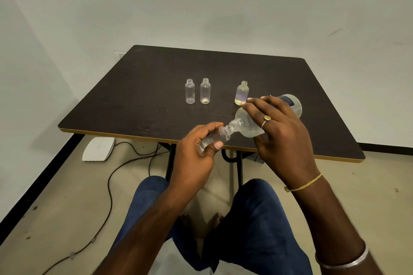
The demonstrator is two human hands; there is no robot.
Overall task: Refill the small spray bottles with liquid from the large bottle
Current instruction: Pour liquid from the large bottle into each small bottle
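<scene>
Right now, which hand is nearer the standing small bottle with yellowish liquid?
Right. The right hand, gripping the tilted large bottle, has its fingers just beside that yellowish bottle; the left hand holds another small bottle at the table's near edge, farther off.

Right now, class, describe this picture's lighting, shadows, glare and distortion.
Head view: soft, even light; the rightmost standing small bottle casts scarcely any shadow on the table yet shows a purple-yellow sheen; wide-angle perspective splays the table's sides; focus looks sharp throughout.

On the table (134, 100) stand a left bottle (190, 92) and middle bottle (205, 91) side by side, a right bottle (241, 94) apart (behind the large bottle (244, 123), whose mouth meets the held bottle (220, 135)).
</scene>
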